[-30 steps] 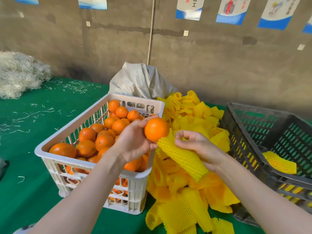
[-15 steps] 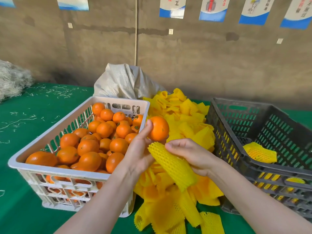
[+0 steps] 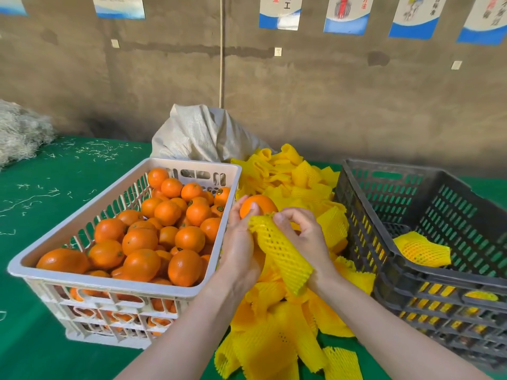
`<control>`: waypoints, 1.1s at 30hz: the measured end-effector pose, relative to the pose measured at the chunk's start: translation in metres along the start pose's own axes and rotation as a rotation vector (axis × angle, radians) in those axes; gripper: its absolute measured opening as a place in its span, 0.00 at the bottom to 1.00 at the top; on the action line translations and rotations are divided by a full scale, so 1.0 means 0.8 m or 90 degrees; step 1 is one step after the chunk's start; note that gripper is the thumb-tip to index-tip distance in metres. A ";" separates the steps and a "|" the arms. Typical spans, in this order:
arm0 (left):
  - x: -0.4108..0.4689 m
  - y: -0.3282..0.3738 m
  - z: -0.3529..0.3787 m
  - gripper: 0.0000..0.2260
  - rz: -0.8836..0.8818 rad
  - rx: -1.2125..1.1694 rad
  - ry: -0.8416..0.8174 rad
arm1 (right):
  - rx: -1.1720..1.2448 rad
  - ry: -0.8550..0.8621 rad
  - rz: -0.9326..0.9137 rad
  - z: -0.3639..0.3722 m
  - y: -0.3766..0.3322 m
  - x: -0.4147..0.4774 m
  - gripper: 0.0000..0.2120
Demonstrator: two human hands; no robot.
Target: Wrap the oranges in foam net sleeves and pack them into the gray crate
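My left hand (image 3: 241,242) grips an orange (image 3: 260,205) at the mouth of a yellow foam net sleeve (image 3: 282,253). My right hand (image 3: 304,237) pinches the sleeve's upper rim, and the sleeve hangs down between my wrists. The orange touches the sleeve's opening; its lower part is hidden by my fingers. A white crate (image 3: 82,272) full of loose oranges (image 3: 164,234) stands to the left. The gray crate (image 3: 411,272) stands to the right and holds a wrapped orange (image 3: 421,250) in its sleeve.
A heap of yellow foam sleeves (image 3: 288,338) lies between the two crates on the green table cover (image 3: 41,338). A grey woven sack (image 3: 203,135) stands behind the heap against the concrete wall. Pale shredded fibre (image 3: 19,130) is piled at the far left.
Both hands have come together. The orange has dropped to the sleeve's mouth, and my right hand has shifted from holding the sleeve's side to pinching its rim.
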State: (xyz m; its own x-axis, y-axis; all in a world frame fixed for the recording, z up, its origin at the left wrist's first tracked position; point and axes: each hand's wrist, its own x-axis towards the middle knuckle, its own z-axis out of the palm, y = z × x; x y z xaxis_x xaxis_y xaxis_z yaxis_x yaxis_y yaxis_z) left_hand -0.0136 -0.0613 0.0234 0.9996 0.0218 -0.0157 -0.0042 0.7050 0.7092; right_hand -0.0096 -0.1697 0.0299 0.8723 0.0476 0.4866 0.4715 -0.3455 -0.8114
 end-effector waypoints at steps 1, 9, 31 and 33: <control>-0.001 -0.001 -0.001 0.21 -0.004 0.007 -0.004 | 0.009 0.027 0.010 0.000 0.003 0.001 0.08; -0.007 -0.013 -0.002 0.28 0.175 0.322 0.017 | 0.097 0.088 0.100 0.016 0.002 -0.005 0.10; 0.001 -0.013 0.000 0.18 0.342 0.379 0.137 | 0.359 0.124 0.227 0.012 0.012 0.008 0.12; 0.000 -0.014 0.000 0.17 0.410 0.446 0.149 | 0.460 0.103 0.273 0.012 0.015 0.007 0.10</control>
State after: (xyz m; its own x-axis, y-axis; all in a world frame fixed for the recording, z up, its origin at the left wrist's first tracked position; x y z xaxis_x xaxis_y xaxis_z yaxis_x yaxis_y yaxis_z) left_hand -0.0133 -0.0693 0.0152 0.7809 0.4485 0.4349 -0.4544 -0.0699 0.8881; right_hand 0.0024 -0.1647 0.0203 0.9909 -0.1045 0.0854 0.1193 0.3822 -0.9163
